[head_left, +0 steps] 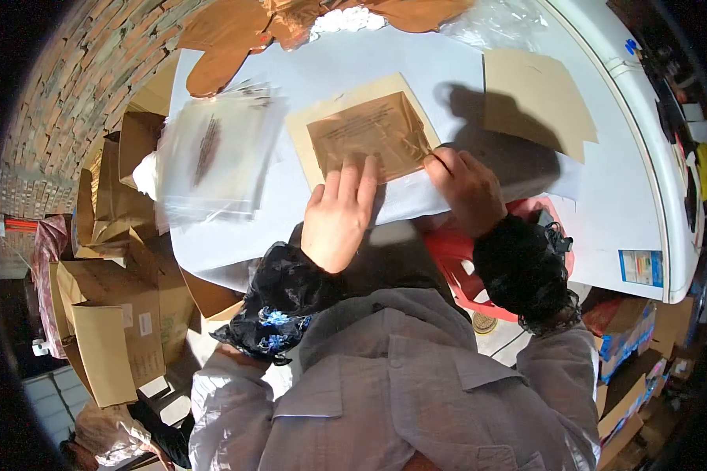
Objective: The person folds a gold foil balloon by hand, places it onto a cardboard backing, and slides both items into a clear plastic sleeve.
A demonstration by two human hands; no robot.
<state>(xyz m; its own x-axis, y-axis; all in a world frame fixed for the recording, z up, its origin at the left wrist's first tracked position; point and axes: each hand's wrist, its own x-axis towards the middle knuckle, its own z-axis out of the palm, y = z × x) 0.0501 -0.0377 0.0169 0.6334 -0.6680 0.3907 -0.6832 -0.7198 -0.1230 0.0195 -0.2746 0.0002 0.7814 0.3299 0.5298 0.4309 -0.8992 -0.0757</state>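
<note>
A brown item in a clear printed bag (369, 129) lies flat on a cream card sheet (302, 133) in the middle of the white table (440, 59). My left hand (341, 212) rests on the bag's lower edge, its fingers stretched out. At the bag's right corner, the fingertips of my right hand (465, 188) are closed on the edge of the clear plastic. A stack of clear printed bags (220, 153) is spread on the table to the left.
Tan card sheets (538, 98) lie at the right. Brown pieces (220, 59) and crumpled clear plastic (499, 27) are along the far edge. A red stool (456, 263) stands below the near edge. Cardboard boxes (118, 314) crowd the left side, beside a brick wall (71, 102).
</note>
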